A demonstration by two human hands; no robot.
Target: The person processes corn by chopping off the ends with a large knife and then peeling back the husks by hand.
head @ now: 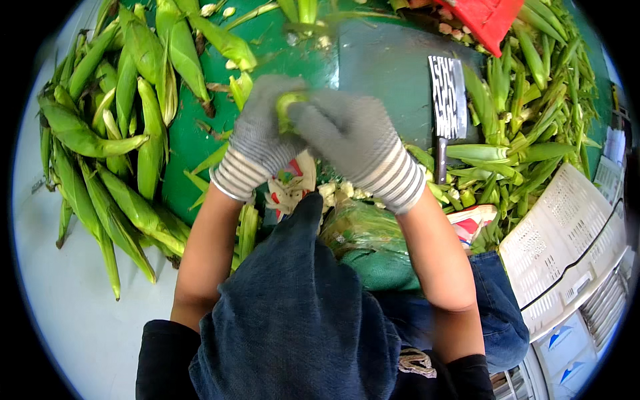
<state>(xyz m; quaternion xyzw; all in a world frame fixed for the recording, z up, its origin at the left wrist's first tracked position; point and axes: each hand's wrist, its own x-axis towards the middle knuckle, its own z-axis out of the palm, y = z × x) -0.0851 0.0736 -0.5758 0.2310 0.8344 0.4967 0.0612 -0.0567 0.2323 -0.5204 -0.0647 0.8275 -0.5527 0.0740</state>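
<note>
My left hand [262,130] and my right hand [352,142], both in grey-coated knit gloves with striped cuffs, meet in front of me. Between them is a short green corn piece [286,111], gripped from both sides. Motion blur and the gloves hide most of it, so whether it is an ear end or husk is unclear. To the right of my right hand lies a cleaver [447,97] with a patterned blade and dark handle, its blade pointing away from me. Beneath my hands are loose cut pieces [345,189] and a printed bag [292,187].
Unhusked corn ears [115,105] are heaped at the left on a green surface [185,150]. Stripped husks [535,110] pile up at the right. A red plastic container [482,20] stands at the far right, and a white perforated crate [555,240] at the near right.
</note>
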